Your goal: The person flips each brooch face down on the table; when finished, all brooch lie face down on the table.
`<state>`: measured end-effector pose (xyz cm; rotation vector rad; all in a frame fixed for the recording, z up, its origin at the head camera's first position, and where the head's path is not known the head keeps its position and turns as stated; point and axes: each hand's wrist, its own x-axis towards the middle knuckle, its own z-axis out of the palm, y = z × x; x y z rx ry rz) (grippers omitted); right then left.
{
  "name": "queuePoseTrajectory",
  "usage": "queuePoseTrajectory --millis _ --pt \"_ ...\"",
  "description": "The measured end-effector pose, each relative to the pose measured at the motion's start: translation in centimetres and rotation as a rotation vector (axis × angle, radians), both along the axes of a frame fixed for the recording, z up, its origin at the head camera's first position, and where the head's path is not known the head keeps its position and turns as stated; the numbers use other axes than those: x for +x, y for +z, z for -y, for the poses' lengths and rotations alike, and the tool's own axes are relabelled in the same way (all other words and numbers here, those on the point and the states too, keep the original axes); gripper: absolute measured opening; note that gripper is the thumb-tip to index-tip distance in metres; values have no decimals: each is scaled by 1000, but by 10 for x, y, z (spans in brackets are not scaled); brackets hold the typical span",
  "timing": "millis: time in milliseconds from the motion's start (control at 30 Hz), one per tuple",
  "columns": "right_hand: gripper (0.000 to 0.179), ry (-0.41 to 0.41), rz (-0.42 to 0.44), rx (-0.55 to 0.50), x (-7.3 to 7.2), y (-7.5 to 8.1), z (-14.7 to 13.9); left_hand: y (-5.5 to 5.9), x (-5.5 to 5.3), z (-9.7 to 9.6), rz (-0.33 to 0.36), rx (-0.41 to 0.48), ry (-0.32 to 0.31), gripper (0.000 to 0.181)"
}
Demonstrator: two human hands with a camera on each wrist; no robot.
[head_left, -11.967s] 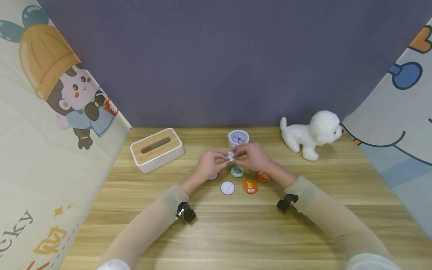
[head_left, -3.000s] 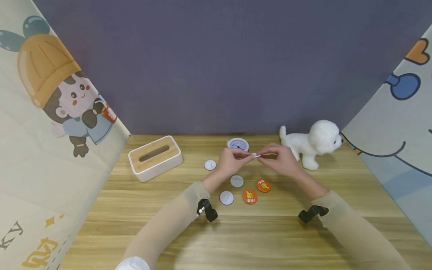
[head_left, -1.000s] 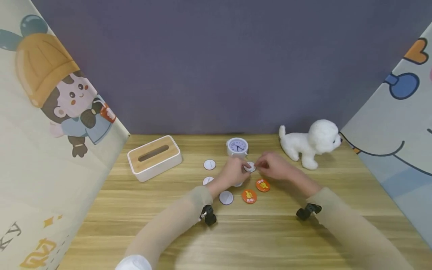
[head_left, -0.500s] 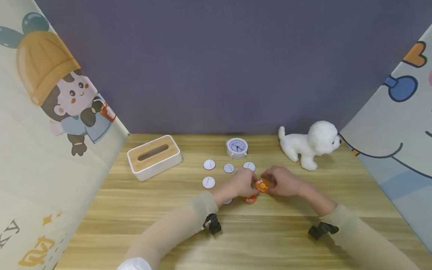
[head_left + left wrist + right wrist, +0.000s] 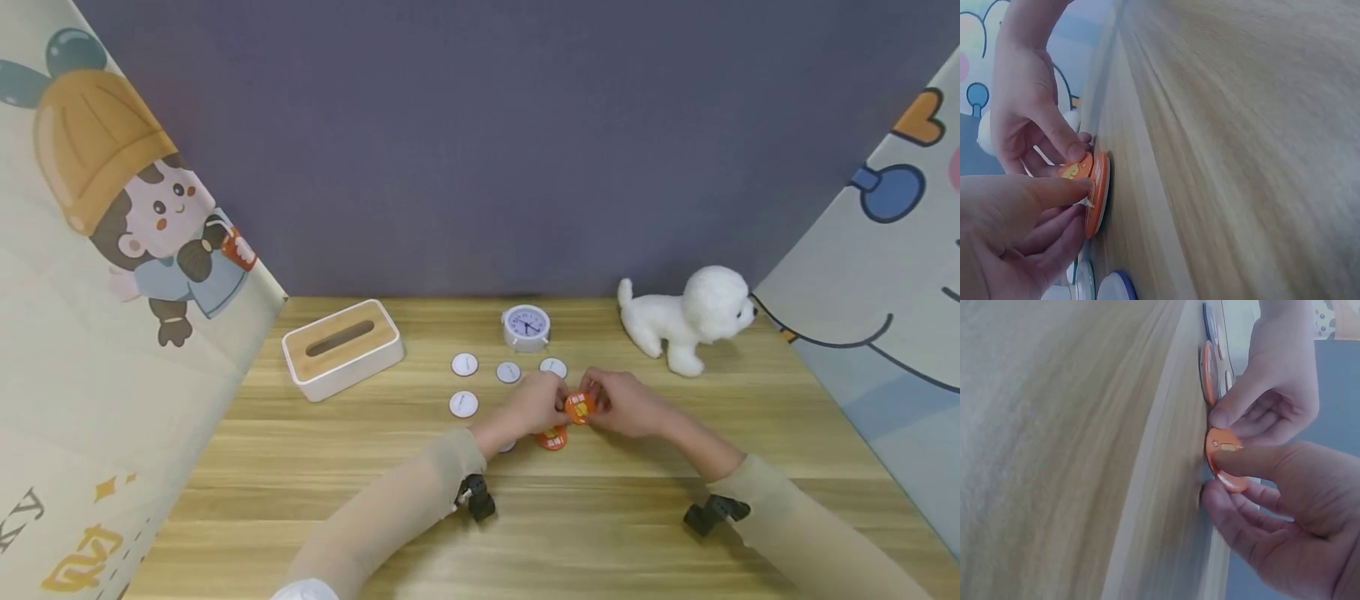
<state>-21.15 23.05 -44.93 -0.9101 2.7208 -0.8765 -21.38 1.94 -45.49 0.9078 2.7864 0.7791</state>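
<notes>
Between both hands is an orange round button badge (image 5: pixel 579 407) with a yellow print, tilted up off the table. My right hand (image 5: pixel 628 403) pinches it from the right, the thumb lying across its face in the right wrist view. From the other side my left hand (image 5: pixel 536 405) holds its edge between thumb and fingers. A second orange badge (image 5: pixel 552 438) lies face up just below the left hand, partly covered by it. In the left wrist view the held badge (image 5: pixel 1077 169) overlaps that lying badge (image 5: pixel 1099 195).
Several badges lie white side up behind and left of the hands, among them one at the back left (image 5: pixel 465 364) and one below it (image 5: pixel 463 405). Behind them stand a white alarm clock (image 5: pixel 527 327), a tissue box (image 5: pixel 343 350) and a white plush dog (image 5: pixel 690 318).
A green badge seen earlier now shows no green face. My hands let go of a white-side-up badge near the clock, came nearer, and took the right orange badge, which has since tilted up.
</notes>
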Motion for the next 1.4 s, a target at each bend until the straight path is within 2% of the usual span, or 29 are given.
queuePoseTrajectory --millis 100,233,433,533,700,833,1000,1233,1400 --pt "22 -16 0 -38 -3 -1 -2 1 -1 2 33 63 11 15" --pt "18 -46 -16 -66 -7 1 -5 3 -3 3 88 197 19 17" --pt "15 -108 -97 -102 -10 10 -6 5 -6 4 163 404 132 24" --pt "16 -129 -141 -126 -11 13 -5 7 -7 5 178 456 177 28" --pt "15 -132 -150 -224 -10 13 -4 12 -7 7 180 521 190 29" --pt "13 -94 -117 -308 -10 12 -8 12 -9 10 153 548 167 28" --pt "14 -30 -128 -370 -11 14 -13 8 -13 14 121 542 119 28" --pt "19 2 -220 -305 -13 11 -20 11 -11 11 72 529 44 28" --pt "20 10 -264 -243 -13 10 -22 11 -10 9 55 453 43 29"
